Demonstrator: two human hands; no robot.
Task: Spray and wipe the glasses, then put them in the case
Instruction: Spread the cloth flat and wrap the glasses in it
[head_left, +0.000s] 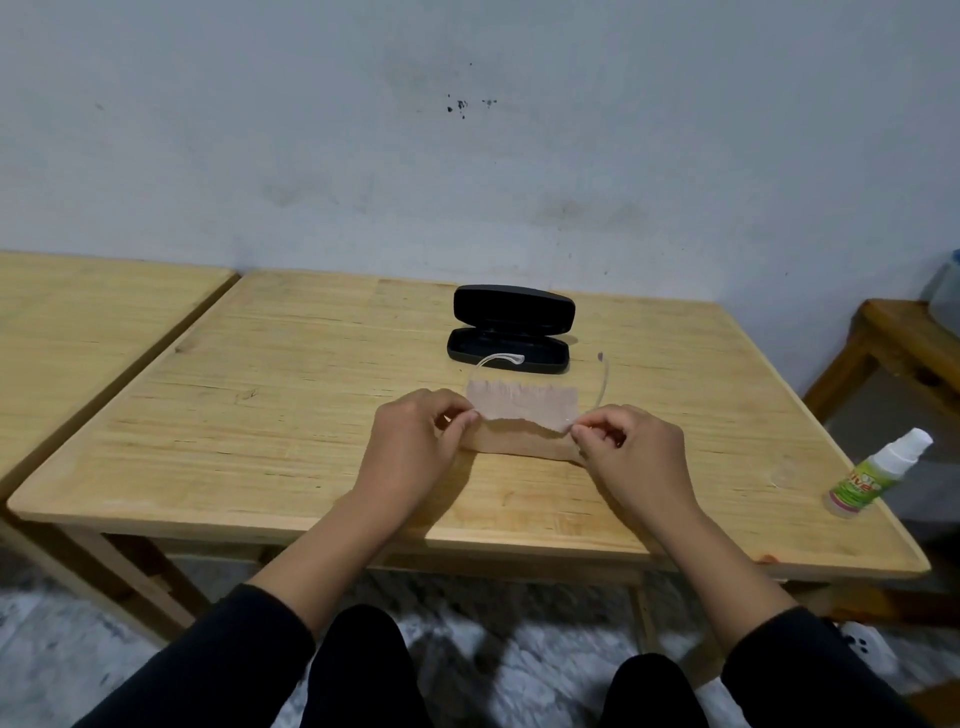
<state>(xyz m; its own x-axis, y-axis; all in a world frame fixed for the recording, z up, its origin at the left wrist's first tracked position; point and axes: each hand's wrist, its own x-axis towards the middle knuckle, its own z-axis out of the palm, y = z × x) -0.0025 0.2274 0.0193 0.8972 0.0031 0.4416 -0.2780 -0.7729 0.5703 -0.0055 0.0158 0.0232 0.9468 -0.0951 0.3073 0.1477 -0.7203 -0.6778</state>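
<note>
Both my left hand (415, 431) and right hand (626, 441) pinch the cloth (522, 408) corners, stretched taut. Clear glasses (498, 359) behind it look light and fragile. Hold by the frame, not lenses.

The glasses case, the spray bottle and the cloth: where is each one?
glasses case (506, 352): head view, on the open lower tray.
spray bottle (862, 486): head view, on its green label.
cloth (524, 404): head view, on its middle.

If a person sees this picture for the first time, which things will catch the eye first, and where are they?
Two hands, the left hand and right hand, hold a pinkish cloth over clear glasses at the table's middle. Just behind them lies an open black case. A small spray bottle stands near the wooden table's right edge.
</note>
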